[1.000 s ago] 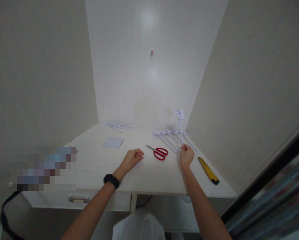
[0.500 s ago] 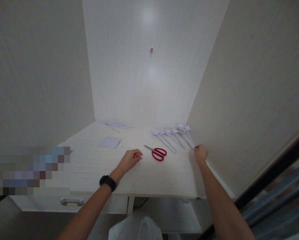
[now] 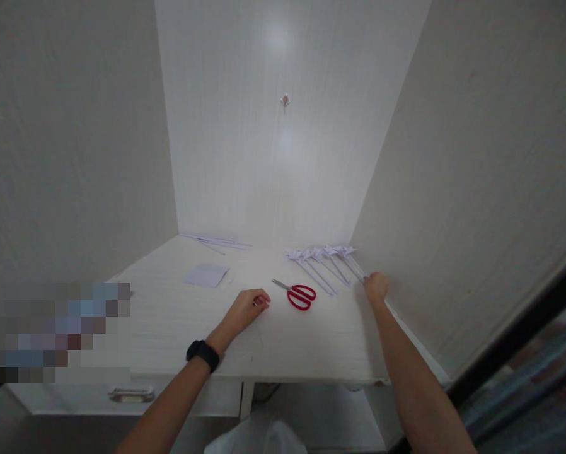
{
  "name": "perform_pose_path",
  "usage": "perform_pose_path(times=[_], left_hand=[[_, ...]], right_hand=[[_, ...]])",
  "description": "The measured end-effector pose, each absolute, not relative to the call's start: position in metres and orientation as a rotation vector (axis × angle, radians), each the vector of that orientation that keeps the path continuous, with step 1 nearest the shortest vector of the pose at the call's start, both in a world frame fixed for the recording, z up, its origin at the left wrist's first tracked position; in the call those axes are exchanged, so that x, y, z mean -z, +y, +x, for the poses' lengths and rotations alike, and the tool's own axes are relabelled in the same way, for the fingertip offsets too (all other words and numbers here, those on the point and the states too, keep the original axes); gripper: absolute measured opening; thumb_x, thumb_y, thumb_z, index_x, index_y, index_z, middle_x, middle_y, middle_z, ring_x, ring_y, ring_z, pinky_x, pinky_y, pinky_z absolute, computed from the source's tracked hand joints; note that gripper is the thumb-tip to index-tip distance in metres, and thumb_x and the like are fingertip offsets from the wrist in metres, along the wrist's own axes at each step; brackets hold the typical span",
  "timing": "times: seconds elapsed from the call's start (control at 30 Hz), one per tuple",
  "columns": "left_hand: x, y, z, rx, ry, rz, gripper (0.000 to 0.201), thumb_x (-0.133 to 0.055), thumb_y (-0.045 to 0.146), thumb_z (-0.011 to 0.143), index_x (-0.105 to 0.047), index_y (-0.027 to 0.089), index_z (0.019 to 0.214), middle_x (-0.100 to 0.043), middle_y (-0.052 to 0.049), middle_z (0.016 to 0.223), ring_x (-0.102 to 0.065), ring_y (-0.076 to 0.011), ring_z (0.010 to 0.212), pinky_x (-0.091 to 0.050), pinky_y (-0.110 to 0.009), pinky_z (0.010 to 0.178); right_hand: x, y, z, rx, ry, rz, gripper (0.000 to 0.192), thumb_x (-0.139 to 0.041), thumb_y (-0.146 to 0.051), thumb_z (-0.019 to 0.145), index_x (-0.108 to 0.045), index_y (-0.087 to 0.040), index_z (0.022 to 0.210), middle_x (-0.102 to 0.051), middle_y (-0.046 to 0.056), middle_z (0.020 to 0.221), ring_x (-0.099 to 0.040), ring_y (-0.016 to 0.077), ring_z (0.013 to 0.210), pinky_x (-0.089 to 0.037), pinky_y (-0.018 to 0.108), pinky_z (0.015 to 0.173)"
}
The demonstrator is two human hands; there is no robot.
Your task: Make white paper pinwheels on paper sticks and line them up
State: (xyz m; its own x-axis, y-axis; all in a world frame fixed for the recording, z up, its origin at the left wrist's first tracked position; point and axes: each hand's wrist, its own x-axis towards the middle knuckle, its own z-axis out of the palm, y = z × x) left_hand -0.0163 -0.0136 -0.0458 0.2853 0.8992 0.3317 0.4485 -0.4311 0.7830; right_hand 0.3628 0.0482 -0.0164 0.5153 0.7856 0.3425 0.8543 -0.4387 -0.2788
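My right hand (image 3: pixel 376 287) is closed round the lower end of a white paper pinwheel's stick (image 3: pixel 357 271), at the right end of a row. The pinwheel's folded head (image 3: pixel 346 251) lies beside the other white paper pinwheels (image 3: pixel 306 254), whose sticks slant toward me. My left hand (image 3: pixel 253 302), with a black watch on the wrist, rests on the table with fingers loosely curled and apart, nothing in it. Between the hands lies a pair of scissors (image 3: pixel 300 297) with red handles, blades pointing left and away.
A square of white paper (image 3: pixel 206 275) lies left of my left hand. Several thin white sticks (image 3: pixel 217 241) lie along the back wall. White panels enclose the white table (image 3: pixel 306 353) at the back and sides. A drawer handle (image 3: pixel 132 395) shows below its front edge.
My right hand has lowered the pinwheel; its head has come down and left against the row. My left hand stays in place, and the view has shifted slightly.
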Motion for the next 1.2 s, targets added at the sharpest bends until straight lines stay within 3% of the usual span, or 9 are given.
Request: perform_pose_path(times=[0.23,0.63,1.2], left_hand=[[0.043,-0.018,-0.017,-1.059,1.209,1.991,0.011,-0.059,0.016,0.072,-0.068,0.015,0.077,-0.065,-0.003,0.066,-0.059,-0.0166,0.065,-0.044,-0.026,0.062],[0.043,-0.018,-0.018,-1.069,1.204,1.995,0.012,-0.059,0.017,0.071,-0.069,0.015,0.077,-0.064,-0.003,0.066,-0.059,-0.0168,0.065,-0.044,-0.026,0.062],[0.055,-0.009,-0.017,-1.041,1.219,2.035,0.012,-0.060,0.017,0.072,-0.069,0.015,0.079,-0.067,-0.004,0.070,-0.061,-0.0172,0.065,-0.045,-0.026,0.062]], right_hand=[[0.014,0.037,0.350,0.203,-1.296,-2.394,0.033,-0.057,-0.032,0.091,-0.056,-0.015,0.119,-0.058,0.011,0.120,-0.061,0.0216,0.101,-0.053,0.041,0.085],[0.022,0.038,0.272,0.111,-1.886,-2.146,0.031,-0.056,-0.032,0.091,-0.056,-0.016,0.118,-0.059,0.009,0.119,-0.061,0.0214,0.101,-0.053,0.042,0.084],[0.035,0.053,0.263,0.149,-1.737,-2.371,0.032,-0.056,-0.032,0.091,-0.056,-0.016,0.119,-0.059,0.010,0.120,-0.061,0.0213,0.101,-0.053,0.042,0.084]])
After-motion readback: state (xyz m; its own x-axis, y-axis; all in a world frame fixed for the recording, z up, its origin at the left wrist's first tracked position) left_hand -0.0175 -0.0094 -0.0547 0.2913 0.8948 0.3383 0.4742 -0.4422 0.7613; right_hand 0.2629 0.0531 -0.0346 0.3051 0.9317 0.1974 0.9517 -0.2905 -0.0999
